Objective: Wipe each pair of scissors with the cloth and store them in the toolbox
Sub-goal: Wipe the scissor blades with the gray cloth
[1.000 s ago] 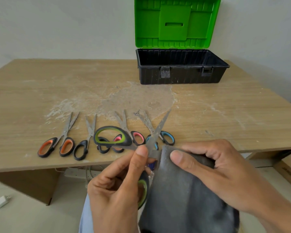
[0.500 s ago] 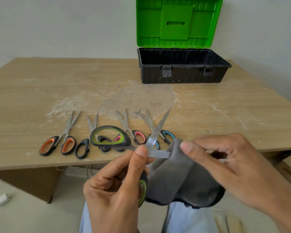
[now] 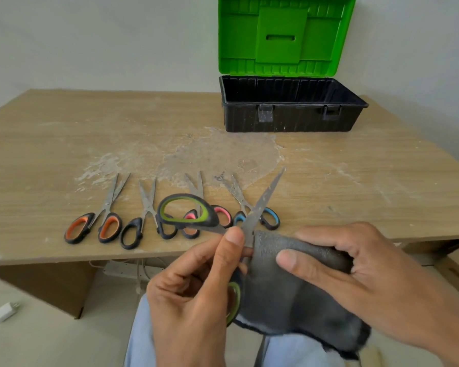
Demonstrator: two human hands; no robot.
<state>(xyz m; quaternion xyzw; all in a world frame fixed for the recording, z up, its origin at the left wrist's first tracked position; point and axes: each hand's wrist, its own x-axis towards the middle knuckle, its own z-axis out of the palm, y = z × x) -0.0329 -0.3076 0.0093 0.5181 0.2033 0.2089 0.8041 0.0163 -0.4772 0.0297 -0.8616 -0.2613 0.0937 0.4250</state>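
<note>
the right hand (image 3: 355,274) has slid the grey cloth (image 3: 289,292) back against the pivot of the green-handled scissors (image 3: 262,205), covering the lower blade that lay bare 0.5 s ago. it pinches the cloth round that blade. the left hand (image 3: 194,295) grips the scissors near the pivot, blades spread, in front of the tabletop (image 3: 64,144). 4 other scissors (image 3: 109,226) lie in a row on it, and the open toolbox (image 3: 289,120) stands at its far side.

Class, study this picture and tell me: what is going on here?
A person's left hand holds the green-handled scissors, blades spread, while the right hand grips a grey cloth against one blade. Four other pairs lie in a row on the table. The toolbox stands open at the back.
</note>
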